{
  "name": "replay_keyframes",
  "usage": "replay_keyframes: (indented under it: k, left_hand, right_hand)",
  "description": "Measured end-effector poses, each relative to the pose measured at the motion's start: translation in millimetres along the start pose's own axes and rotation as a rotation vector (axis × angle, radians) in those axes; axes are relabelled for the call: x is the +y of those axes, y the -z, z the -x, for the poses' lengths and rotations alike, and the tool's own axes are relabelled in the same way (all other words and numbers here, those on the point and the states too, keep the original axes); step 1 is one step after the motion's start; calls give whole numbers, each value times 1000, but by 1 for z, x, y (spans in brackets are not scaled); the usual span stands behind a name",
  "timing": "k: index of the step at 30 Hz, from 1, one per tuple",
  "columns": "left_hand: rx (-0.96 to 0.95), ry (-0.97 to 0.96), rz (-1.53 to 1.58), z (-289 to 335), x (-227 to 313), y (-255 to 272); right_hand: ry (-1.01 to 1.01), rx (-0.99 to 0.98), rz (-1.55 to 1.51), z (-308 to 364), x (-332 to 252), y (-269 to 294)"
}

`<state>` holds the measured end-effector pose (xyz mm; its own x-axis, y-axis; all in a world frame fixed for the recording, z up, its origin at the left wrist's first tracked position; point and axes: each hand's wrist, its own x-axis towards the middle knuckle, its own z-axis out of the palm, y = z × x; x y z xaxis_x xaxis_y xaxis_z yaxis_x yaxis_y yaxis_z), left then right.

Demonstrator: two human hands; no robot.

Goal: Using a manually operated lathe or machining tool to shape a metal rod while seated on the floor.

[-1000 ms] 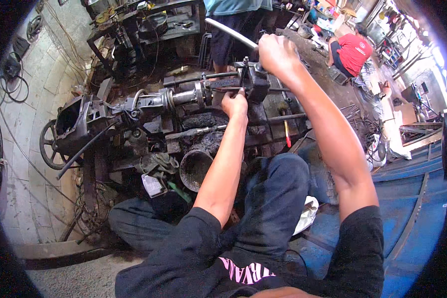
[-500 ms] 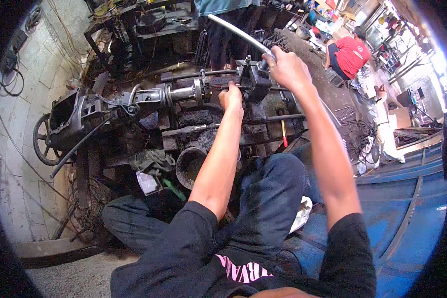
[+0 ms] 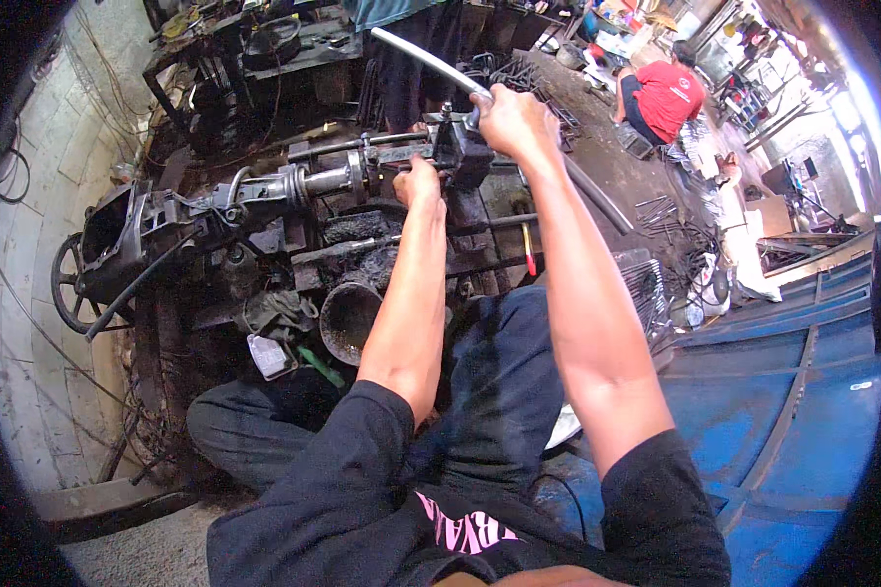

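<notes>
Looks mid-job: right hand (image 3: 519, 121) clamped round the silver bar (image 3: 429, 61), left hand (image 3: 419, 183) just left of the dark block (image 3: 467, 158), can't tell if gripping.

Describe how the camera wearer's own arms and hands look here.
The left hand and right hand are bare, without gloves, and the forearms are uncovered, with no watch or bracelet visible. Above them are short, plain black T-shirt sleeves.

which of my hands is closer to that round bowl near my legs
Left. Your left hand is beyond the round bowl and slightly right of it; your right hand is farther away and farther right, gripping the silver bar.
</notes>
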<state>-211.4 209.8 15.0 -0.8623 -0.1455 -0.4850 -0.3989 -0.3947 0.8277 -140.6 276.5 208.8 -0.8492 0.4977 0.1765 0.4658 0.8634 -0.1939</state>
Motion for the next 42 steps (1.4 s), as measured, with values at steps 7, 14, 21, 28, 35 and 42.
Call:
replay_keyframes:
  k: [7, 14, 21, 28, 35, 42]
  left_hand:
    - [-31, -51, -63, 1, 4, 1]
    - [14, 99, -91, 23, 13, 8]
    - [-27, 99, -55, -6, -2, 5]
    - [-56, 70, 80, -5, -7, 6]
    - [-9, -39, 91, 5, -16, -2]
    - [-394, -12, -129, 39, 27, 58]
  right_hand:
    - [-5, 32, -61, 2, 9, 5]
    - [145, -580, -639, 11, 82, 36]
    - [37, -770, -1473, 61, 160, 36]
    - [47, -1064, -1537, 45, 148, 16]
    - [-20, -951, -1567, 60, 138, 20]
    - [-33, -979, -1633, 58, 131, 13]
